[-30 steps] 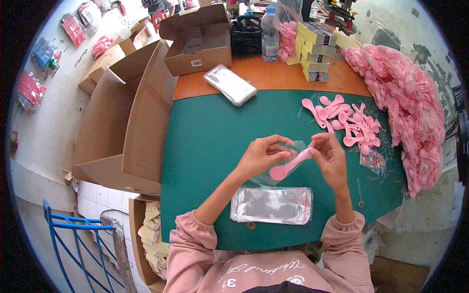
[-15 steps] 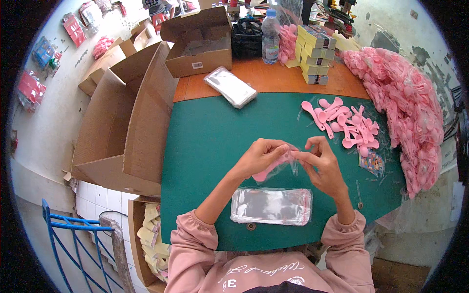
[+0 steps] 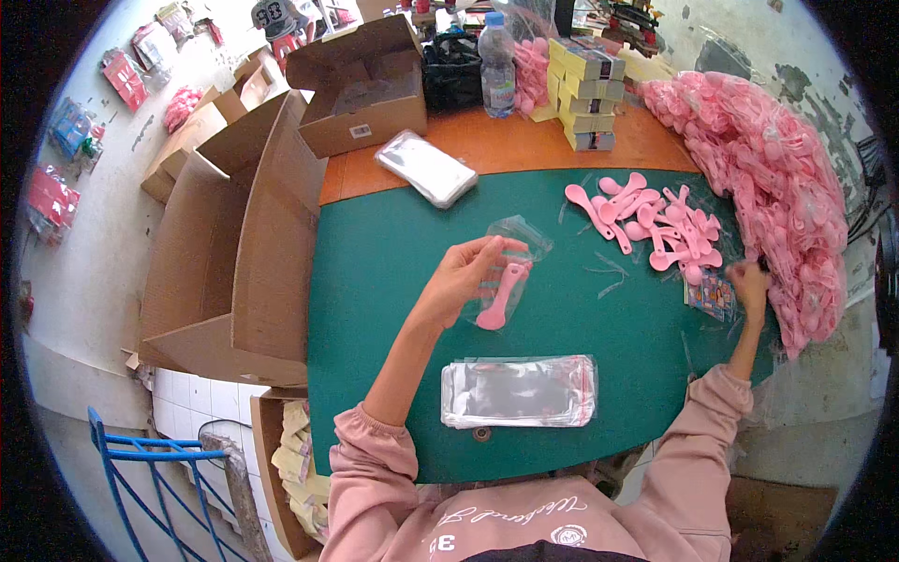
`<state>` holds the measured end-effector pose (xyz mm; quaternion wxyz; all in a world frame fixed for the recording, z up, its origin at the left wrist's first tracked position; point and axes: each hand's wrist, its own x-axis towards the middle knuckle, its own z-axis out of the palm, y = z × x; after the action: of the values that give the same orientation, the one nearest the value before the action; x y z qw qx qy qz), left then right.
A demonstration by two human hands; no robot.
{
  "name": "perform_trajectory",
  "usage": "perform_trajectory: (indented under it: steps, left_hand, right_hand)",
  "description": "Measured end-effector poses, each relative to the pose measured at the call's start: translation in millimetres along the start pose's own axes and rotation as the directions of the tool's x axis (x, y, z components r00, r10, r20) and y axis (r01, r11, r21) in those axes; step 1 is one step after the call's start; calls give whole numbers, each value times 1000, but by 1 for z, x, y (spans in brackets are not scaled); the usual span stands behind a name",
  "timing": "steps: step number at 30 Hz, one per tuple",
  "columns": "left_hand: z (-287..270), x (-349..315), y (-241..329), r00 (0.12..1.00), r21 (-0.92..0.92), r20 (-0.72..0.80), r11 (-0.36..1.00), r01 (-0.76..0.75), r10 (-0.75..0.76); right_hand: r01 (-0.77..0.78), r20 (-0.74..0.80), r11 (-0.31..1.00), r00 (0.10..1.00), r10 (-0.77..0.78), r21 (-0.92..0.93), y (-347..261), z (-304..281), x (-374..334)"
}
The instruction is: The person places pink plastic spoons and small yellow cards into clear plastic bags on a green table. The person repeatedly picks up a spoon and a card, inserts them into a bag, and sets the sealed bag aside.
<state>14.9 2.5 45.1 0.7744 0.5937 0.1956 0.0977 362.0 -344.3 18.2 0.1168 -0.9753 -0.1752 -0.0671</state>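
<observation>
My left hand (image 3: 465, 274) pinches the upper part of a clear plastic bag (image 3: 524, 234) over the table's middle. Inside the bag hangs a pink spoon (image 3: 497, 304), bowl end down. Far to the right, my right hand (image 3: 747, 284) is at the edge of some small colourful printed cards (image 3: 712, 294), beside a big heap of bagged pink spoons (image 3: 749, 150). Its fingers are curled together, and what they hold, if anything, is hidden. Loose pink spoons (image 3: 655, 220) lie piled beyond the cards. Close to me rests a stack of flat clear bags (image 3: 518, 391).
Cardboard boxes (image 3: 267, 234) stand along the left, another (image 3: 361, 122) at the back. Behind are a water bottle (image 3: 497, 70), stacked yellow-edged card blocks (image 3: 585, 89) and a second pack of clear bags (image 3: 426, 169). Thin clear strips (image 3: 609, 276) lie on the green table top (image 3: 375, 318).
My right hand has left the bag and moved right to the cards. The left hand keeps the bag, now with the spoon hanging more upright. Clear strips now show on the mid-right table.
</observation>
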Motion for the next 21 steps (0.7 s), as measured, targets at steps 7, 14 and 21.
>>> perform_trajectory:
  steps: [7, 14, 21]
  left_hand:
    - [-5, 11, -14, 965, 80, 79, 963, -256, 250]
    - [2, 3, -4, 986, 15, 13, 986, -167, 167]
    - [-1, 4, -5, 988, 10, 38, 988, -153, 153]
  right_hand:
    - [-145, -47, 989, 988, 146, 30, 29, 33, -20]
    - [-126, -82, 986, 987, 135, 111, 17, 29, -30]
    - [26, 131, 955, 989, -67, 296, 52, 3, 6]
